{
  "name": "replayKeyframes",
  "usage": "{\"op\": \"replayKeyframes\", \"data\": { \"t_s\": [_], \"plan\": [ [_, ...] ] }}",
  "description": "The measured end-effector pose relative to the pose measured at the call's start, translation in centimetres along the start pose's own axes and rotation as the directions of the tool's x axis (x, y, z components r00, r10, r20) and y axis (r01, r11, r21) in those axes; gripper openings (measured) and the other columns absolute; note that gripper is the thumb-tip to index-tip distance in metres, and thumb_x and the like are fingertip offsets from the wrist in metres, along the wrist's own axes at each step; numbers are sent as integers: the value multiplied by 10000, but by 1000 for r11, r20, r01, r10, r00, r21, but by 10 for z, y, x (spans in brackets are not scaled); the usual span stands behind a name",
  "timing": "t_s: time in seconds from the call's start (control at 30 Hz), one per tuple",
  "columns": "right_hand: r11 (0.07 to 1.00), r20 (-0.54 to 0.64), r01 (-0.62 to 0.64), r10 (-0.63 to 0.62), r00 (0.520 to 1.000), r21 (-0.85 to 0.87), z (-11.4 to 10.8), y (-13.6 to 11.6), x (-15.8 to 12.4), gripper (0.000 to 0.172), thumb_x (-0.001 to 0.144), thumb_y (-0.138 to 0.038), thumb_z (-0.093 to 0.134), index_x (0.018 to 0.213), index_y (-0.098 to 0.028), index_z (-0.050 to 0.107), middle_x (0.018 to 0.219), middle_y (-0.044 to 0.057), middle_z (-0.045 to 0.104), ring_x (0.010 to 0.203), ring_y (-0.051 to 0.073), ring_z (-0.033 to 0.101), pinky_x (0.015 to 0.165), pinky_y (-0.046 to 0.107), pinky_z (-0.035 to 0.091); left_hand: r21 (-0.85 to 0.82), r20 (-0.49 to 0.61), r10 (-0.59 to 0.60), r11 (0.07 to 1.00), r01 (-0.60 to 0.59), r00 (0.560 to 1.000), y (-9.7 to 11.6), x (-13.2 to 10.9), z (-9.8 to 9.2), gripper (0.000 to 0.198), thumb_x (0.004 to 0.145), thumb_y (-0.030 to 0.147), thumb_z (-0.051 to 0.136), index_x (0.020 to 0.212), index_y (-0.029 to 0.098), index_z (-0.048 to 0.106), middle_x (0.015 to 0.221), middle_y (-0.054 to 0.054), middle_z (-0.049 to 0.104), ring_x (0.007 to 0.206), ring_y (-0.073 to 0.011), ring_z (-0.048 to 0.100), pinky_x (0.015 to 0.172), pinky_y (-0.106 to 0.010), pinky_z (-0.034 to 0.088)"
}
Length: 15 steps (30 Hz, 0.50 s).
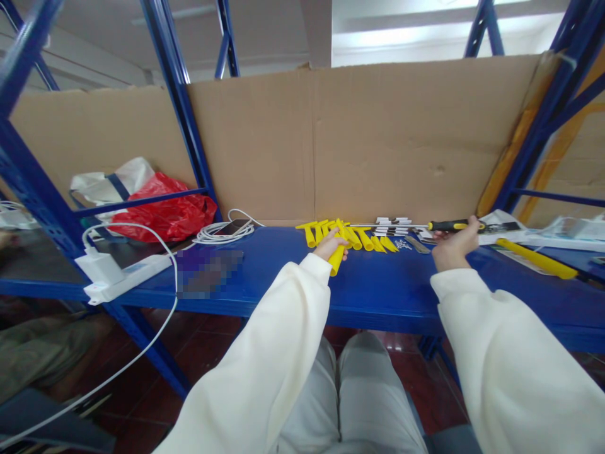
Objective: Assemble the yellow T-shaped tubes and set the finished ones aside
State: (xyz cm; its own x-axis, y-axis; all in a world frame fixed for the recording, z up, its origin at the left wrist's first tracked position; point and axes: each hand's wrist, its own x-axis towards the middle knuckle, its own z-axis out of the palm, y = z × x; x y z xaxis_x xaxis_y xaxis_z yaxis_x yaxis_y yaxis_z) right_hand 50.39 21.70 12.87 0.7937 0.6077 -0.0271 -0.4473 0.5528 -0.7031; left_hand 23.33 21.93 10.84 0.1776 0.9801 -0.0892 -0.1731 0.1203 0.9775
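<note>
My left hand (329, 246) is closed around a yellow plastic T-shaped handle (337, 261), its round tube end pointing toward me. In my right hand (456, 247) is a long screwdriver (451, 225) with a black and yellow grip. The screwdriver's thin metal shaft lies level and reaches left to the head of the held yellow handle; whether the tip touches it I cannot tell. Several more yellow handles (363, 239) lie in a row on both sides of my left hand. Small silver screws (401, 244) and flat grey metal strips (418, 244) lie between my hands.
Black-and-white small pieces (392, 224) lie by the cardboard wall (387, 139). A long yellow tube (539, 258) rests at right on the blue table (378, 296). At left are a white power strip (127, 277), a coiled white cable (217, 233) and a red plastic bag (165, 205).
</note>
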Motion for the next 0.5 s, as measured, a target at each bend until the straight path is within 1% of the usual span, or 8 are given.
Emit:
{"op": "replayKeyframes", "data": {
  "t_s": [0.07,0.1,0.2,0.27,0.4,0.5],
  "plan": [
    [1000,-110,-7,10,994,20,4,-3,-10,243,1091,-381,419,873,-280,387,715,-63,465,459,109,494,316,151,407,-9,9,-2,1000,2,1000,-1,2,-1,940,797,68,652,1683,252,394,917,-44,677,527,-124,541,446,-214,412],
    [1000,-139,-14,18,990,26,6,-5,-15,241,1093,-361,434,871,-276,397,715,-61,474,464,105,484,321,147,398,-15,11,-3,1000,3,1000,-1,3,-1,935,794,76,670,1672,264,408,920,-44,684,525,-124,543,449,-214,409],
    [1000,-140,-22,25,990,19,9,-11,-27,218,1102,-316,439,891,-268,413,717,-63,483,474,96,459,340,153,384,-25,11,-7,1000,7,1000,-2,4,-1,937,790,86,699,1663,276,419,924,-46,693,525,-122,546,453,-213,403],
    [1000,-144,-18,19,989,11,10,-13,-32,205,1109,-304,427,908,-266,417,719,-65,483,482,96,458,354,158,385,-24,11,-10,1000,10,1000,-1,2,-1,945,795,71,671,1678,270,401,925,-47,693,529,-123,545,452,-214,410],
    [999,-149,-30,31,988,10,9,-15,-34,208,1116,-303,418,910,-270,415,724,-63,489,495,96,472,366,158,400,-17,9,-10,1000,10,1000,1,-2,1,947,805,45,603,1699,257,374,908,-38,673,529,-120,525,437,-207,425],
    [999,-153,-29,32,988,22,9,-15,-33,207,1110,-290,432,905,-270,416,723,-64,492,486,97,475,355,164,396,-12,11,-8,1000,8,1000,2,-3,1,926,812,64,630,1689,251,400,910,-37,663,528,-115,523,432,-207,427]
  ]
}}
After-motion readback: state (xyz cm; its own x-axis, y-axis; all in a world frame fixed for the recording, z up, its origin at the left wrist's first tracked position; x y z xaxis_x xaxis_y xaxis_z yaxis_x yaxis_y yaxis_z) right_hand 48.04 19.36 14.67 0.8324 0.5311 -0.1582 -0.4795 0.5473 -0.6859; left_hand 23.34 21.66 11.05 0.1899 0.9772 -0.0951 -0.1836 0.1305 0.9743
